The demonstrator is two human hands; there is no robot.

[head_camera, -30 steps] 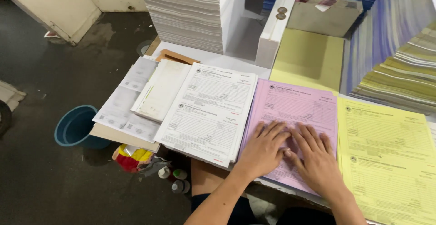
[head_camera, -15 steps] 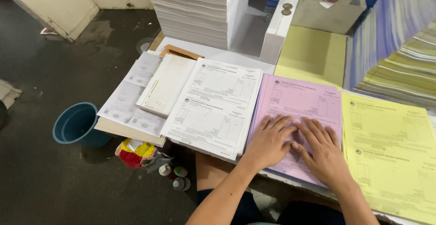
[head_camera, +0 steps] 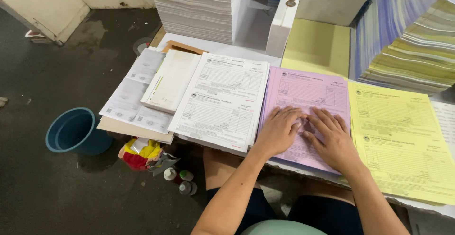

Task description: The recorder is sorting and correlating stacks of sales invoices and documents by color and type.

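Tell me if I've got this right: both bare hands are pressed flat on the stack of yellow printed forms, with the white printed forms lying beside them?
Not quite. In the head view the left hand and right hand rest on the stack of pink printed forms, not the yellow one. The stack of yellow printed forms lies untouched on the right-hand side. The white printed forms do lie beside the pink stack.

Both forearms are bare from elbow to wrist, with no sleeve in view. The left hand point(head_camera: 278, 131) and the right hand point(head_camera: 333, 138) carry no gloves, rings, watch or bands. Fingernails are short and unpainted. Dark navy shorts point(head_camera: 327, 216) cover the thighs, and the knees are bare.
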